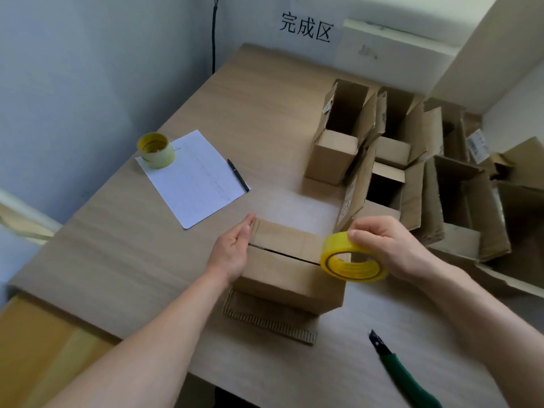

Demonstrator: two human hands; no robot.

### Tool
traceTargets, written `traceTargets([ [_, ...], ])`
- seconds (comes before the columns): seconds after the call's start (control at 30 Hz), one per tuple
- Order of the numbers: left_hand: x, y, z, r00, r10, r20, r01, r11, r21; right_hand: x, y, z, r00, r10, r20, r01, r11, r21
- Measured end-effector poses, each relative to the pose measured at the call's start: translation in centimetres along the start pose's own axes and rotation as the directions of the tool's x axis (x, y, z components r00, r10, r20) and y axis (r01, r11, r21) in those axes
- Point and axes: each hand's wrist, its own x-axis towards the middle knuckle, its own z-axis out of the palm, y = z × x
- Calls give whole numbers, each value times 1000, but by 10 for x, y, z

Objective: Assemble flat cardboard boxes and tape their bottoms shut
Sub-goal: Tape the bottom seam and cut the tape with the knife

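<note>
Right hand [391,248] clamped on tape [351,262] at seam's [282,256] right end; seam running leftward to flat left hand [234,250] bracing box [290,267].

My right hand [391,248] covers the far side of the tape roll [351,262], and the roll hides the right end of the seam on the box [282,269]. My left hand [234,251] hides the box's left edge. The box conceals most of the corrugated strip [270,322] beneath it. The knife [403,375] handle runs off the bottom edge. Print on the paper sheet [194,178] is too faint to read. The labels on the open boxes [379,160] are blurred, and the far-right boxes are cut off.
</note>
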Motion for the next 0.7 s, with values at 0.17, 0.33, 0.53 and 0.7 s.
traceTargets([
  [0.17, 3, -1, 3, 1000, 29, 9, -29, 997, 69, -16, 7, 0, 993, -55, -102, -10, 837, -548],
  [0.33, 3, -1, 3, 999, 41, 1, -41, 993, 107, -21, 19, 4, 990, 14, -139, -98, 780, -618],
  [0.53, 3, 1, 3, 999, 40, -14, -38, 989, 146, -24, 30, 13, 983, 65, -171, -160, 754, -637],
  [0.7, 1, 4, 2, 999, 36, -35, -30, 985, 172, -23, 34, 14, 981, 74, -180, -174, 748, -640],
])
